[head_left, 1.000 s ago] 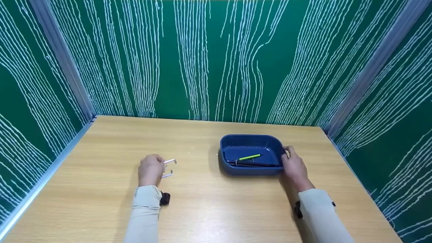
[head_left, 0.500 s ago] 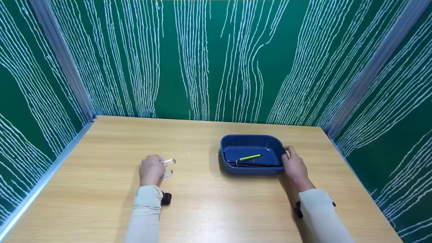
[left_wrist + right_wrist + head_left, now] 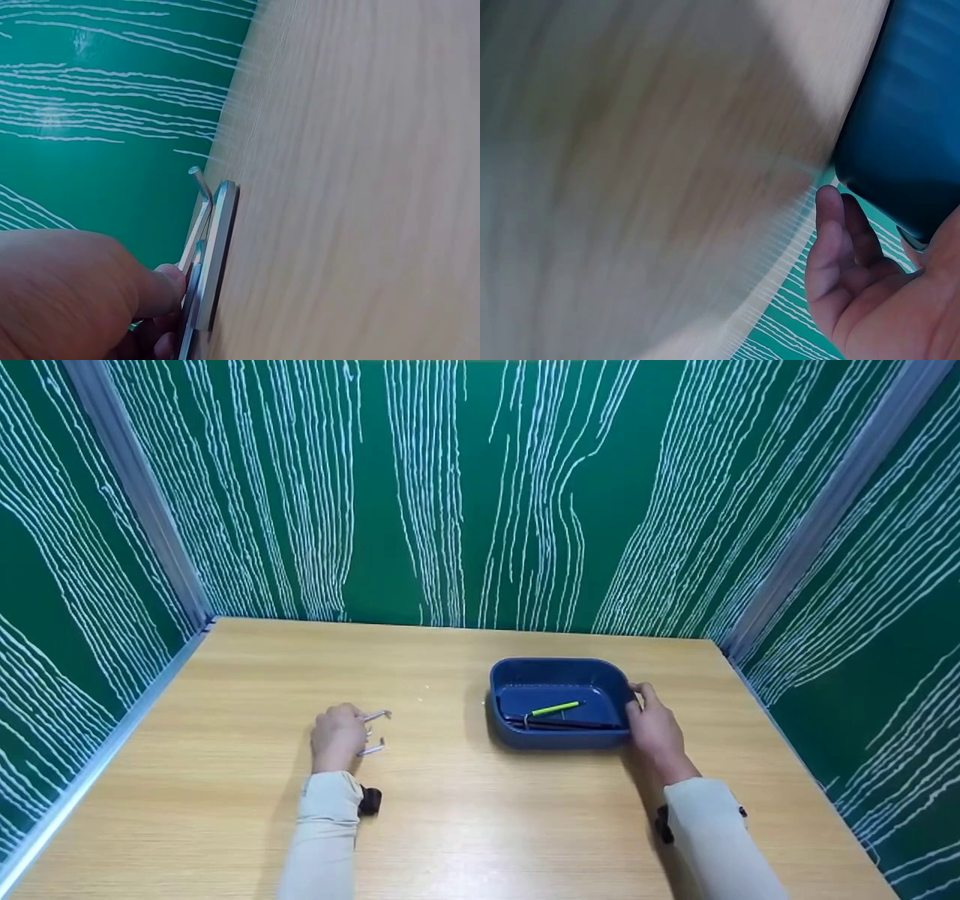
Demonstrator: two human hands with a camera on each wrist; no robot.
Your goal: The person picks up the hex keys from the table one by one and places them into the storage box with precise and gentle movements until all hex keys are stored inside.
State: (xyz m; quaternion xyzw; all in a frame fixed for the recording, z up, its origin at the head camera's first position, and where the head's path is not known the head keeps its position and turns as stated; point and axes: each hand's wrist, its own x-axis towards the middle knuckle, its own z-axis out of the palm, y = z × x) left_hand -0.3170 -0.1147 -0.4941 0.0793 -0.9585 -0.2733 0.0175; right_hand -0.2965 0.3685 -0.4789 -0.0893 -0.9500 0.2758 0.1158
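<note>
My left hand [image 3: 339, 737] pinches a silver hex key [image 3: 377, 715] just above the table at left. In the left wrist view, that hex key [image 3: 196, 232] slants up from the thumb and fingertips, its short bent end at the top. Beside it lie more hex keys [image 3: 217, 259] on the tabletop, partly hidden by my fingers; the bent tip of one [image 3: 373, 748] shows in the head view. My right hand [image 3: 660, 735] holds the right wall of a dark blue plastic box [image 3: 559, 741]. Part of its grip is hidden behind the box in the right wrist view.
Inside the box lie a yellow-green pen [image 3: 555, 709] and dark slim items [image 3: 570, 726] along the near wall. The wooden table [image 3: 450, 825] meets green, white-streaked walls [image 3: 480, 510] at the back and both sides. Tiny white specks dot the table left of the box.
My left hand has shifted very slightly right, and the pinched hex key's bent end has tipped up a little. The right hand and box have stayed in place.
</note>
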